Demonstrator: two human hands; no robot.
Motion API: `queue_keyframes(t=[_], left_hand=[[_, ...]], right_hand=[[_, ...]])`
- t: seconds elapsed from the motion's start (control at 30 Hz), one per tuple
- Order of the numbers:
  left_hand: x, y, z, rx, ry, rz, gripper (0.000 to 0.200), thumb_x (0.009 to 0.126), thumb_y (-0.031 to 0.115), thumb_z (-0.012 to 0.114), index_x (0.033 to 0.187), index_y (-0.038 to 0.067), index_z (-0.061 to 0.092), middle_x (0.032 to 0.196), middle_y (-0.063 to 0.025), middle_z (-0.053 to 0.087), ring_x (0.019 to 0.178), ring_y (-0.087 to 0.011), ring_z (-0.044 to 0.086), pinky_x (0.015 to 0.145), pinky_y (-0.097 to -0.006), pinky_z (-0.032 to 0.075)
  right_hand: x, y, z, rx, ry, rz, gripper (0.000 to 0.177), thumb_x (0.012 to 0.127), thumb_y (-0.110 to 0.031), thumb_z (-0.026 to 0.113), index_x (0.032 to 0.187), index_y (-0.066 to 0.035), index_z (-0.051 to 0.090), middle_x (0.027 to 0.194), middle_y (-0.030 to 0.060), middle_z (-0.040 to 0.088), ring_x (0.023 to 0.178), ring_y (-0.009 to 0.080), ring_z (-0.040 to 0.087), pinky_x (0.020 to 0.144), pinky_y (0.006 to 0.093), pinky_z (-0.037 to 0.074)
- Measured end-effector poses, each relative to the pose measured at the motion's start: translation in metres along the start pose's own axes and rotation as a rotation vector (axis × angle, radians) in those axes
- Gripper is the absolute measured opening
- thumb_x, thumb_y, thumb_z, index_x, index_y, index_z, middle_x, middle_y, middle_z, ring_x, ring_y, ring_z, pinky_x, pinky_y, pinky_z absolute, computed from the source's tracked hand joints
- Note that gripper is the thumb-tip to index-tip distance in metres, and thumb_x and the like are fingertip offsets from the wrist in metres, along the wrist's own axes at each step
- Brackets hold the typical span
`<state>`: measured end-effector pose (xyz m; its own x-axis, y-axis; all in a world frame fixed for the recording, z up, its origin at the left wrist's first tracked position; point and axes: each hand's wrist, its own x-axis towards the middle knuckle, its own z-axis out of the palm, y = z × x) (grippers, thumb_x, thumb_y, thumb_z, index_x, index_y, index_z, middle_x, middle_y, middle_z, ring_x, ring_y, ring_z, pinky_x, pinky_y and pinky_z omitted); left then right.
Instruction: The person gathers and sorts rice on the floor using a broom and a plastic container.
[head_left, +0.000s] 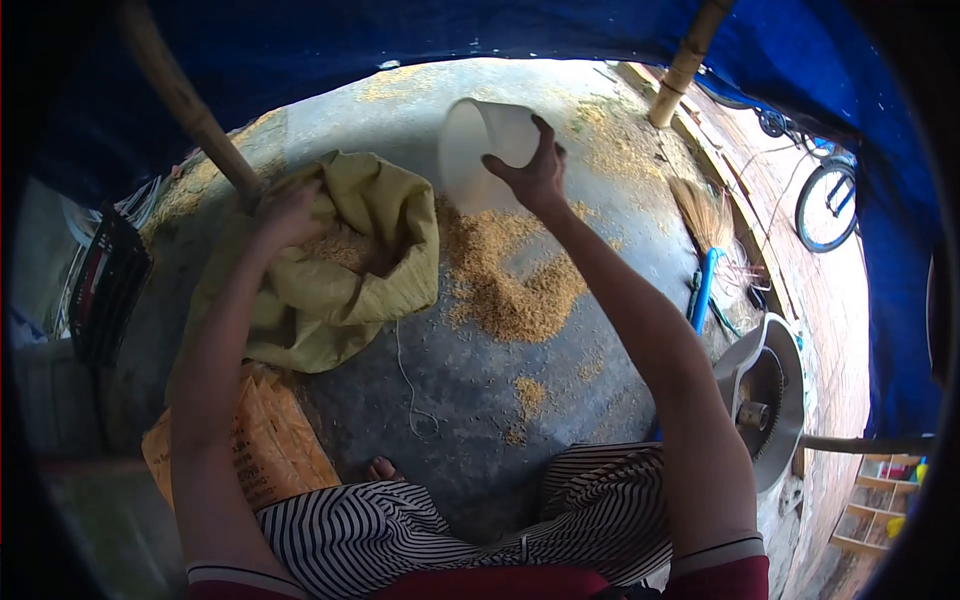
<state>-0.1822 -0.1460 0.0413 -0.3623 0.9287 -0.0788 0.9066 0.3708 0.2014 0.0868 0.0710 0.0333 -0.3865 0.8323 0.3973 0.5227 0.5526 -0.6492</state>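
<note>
My right hand grips the rim of a white plastic bucket, tilted on its side over a pile of golden grain spread on the grey concrete floor. My left hand holds the edge of a yellow-green woven sack, keeping its mouth open; grain shows inside the sack. The sack lies just left of the grain pile. My striped trousers and a bare toe show at the bottom.
An orange printed sack lies flat at the lower left. A broom with a blue handle lies to the right, beside a metal fan-like machine. Bamboo poles and blue tarpaulin ring the floor; a bicycle wheel stands at far right.
</note>
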Motion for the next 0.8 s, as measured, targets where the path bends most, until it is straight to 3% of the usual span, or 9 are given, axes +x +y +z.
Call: queue_keyframes(t=[0.07, 0.13, 0.2, 0.27, 0.33, 0.43, 0.53, 0.67, 0.8], left_hand=[[0.004, 0.048, 0.002, 0.005, 0.055, 0.116, 0.061, 0.069, 0.018, 0.063, 0.124, -0.001, 0.044, 0.115, -0.0216, 0.052, 0.108, -0.0332, 0.051, 0.093, -0.0375, 0.04], [0.009, 0.094, 0.008, -0.116, -0.164, 0.222, 0.066, 0.071, 0.019, 0.065, 0.129, 0.003, 0.039, 0.129, -0.0214, 0.043, 0.116, -0.0319, 0.045, 0.098, -0.0373, 0.037], [0.012, 0.138, 0.022, -0.272, -0.476, 0.195, 0.071, 0.073, 0.022, 0.065, 0.133, 0.003, 0.033, 0.133, -0.021, 0.038, 0.116, -0.0317, 0.045, 0.097, -0.0377, 0.038], [0.016, 0.161, 0.077, -0.253, -0.489, 0.381, 0.083, 0.073, 0.029, 0.068, 0.138, 0.004, 0.021, 0.135, -0.0236, 0.034, 0.118, -0.0314, 0.044, 0.098, -0.0379, 0.037], [0.015, 0.183, 0.104, -0.222, -0.764, 0.485, 0.101, 0.071, 0.038, 0.071, 0.14, 0.002, 0.006, 0.137, -0.027, 0.027, 0.125, -0.0331, 0.036, 0.101, -0.0389, 0.034], [0.01, 0.187, 0.169, -0.074, -0.705, 0.422, 0.119, 0.064, 0.047, 0.075, 0.139, 0.0, -0.005, 0.139, -0.0309, 0.018, 0.13, -0.0352, 0.026, 0.103, -0.0393, 0.031], [0.014, 0.189, 0.194, -0.091, -0.709, 0.3, 0.136, 0.054, 0.055, 0.078, 0.137, 0.001, -0.015, 0.14, -0.0332, 0.01, 0.13, -0.0409, 0.02, 0.104, -0.0412, 0.029], [0.018, 0.188, 0.227, -0.065, -0.669, 0.202, 0.144, 0.047, 0.058, 0.079, 0.135, 0.002, -0.02, 0.139, -0.0357, 0.006, 0.128, -0.047, 0.02, 0.103, -0.0443, 0.029], [-0.001, 0.218, 0.234, -0.012, -0.611, 0.094, 0.144, 0.047, 0.056, 0.08, 0.136, 0.003, -0.02, 0.139, -0.0351, 0.003, 0.127, -0.0492, 0.02, 0.1, -0.046, 0.033]], right_hand=[[-0.008, 0.025, -0.029, -0.191, 0.008, -0.028, 0.095, 0.057, -0.035, 0.081, 0.133, -0.015, 0.027, 0.123, 0.026, 0.037, 0.114, 0.0408, 0.037, 0.092, 0.0511, 0.034], [-0.016, 0.057, -0.056, -0.386, 0.016, -0.051, 0.095, 0.056, -0.033, 0.081, 0.134, -0.019, 0.027, 0.127, 0.0267, 0.031, 0.114, 0.0426, 0.035, 0.091, 0.0529, 0.033], [-0.024, 0.097, -0.074, -0.596, -0.087, -0.041, 0.097, 0.055, -0.03, 0.082, 0.134, -0.026, 0.026, 0.132, 0.0268, 0.021, 0.116, 0.0453, 0.031, 0.09, 0.0569, 0.031], [-0.035, 0.122, -0.094, -0.661, -0.117, 0.003, 0.098, 0.054, -0.03, 0.082, 0.134, -0.026, 0.026, 0.132, 0.0265, 0.022, 0.118, 0.0447, 0.03, 0.091, 0.0575, 0.031], [-0.045, 0.143, -0.11, -0.724, -0.147, 0.047, 0.098, 0.054, -0.029, 0.082, 0.134, -0.026, 0.026, 0.132, 0.0262, 0.023, 0.119, 0.0442, 0.03, 0.092, 0.0581, 0.03], [-0.055, 0.169, -0.127, -0.764, -0.21, 0.073, 0.094, 0.058, -0.025, 0.081, 0.134, -0.023, 0.026, 0.134, 0.0286, 0.02, 0.124, 0.0465, 0.024, 0.095, 0.0651, 0.024], [-0.061, 0.189, -0.13, -0.827, -0.2, 0.086, 0.096, 0.056, -0.03, 0.081, 0.135, -0.025, 0.026, 0.134, 0.0258, 0.02, 0.122, 0.044, 0.027, 0.093, 0.0606, 0.029], [-0.071, 0.187, -0.113, -0.837, -0.215, 0.152, 0.095, 0.056, -0.028, 0.08, 0.135, -0.023, 0.027, 0.134, 0.0273, 0.02, 0.122, 0.0446, 0.027, 0.093, 0.0624, 0.028], [-0.091, 0.157, -0.092, -0.871, -0.284, 0.048, 0.092, 0.055, -0.026, 0.08, 0.134, -0.021, 0.032, 0.132, 0.0307, 0.022, 0.121, 0.0483, 0.027, 0.093, 0.0664, 0.026]])
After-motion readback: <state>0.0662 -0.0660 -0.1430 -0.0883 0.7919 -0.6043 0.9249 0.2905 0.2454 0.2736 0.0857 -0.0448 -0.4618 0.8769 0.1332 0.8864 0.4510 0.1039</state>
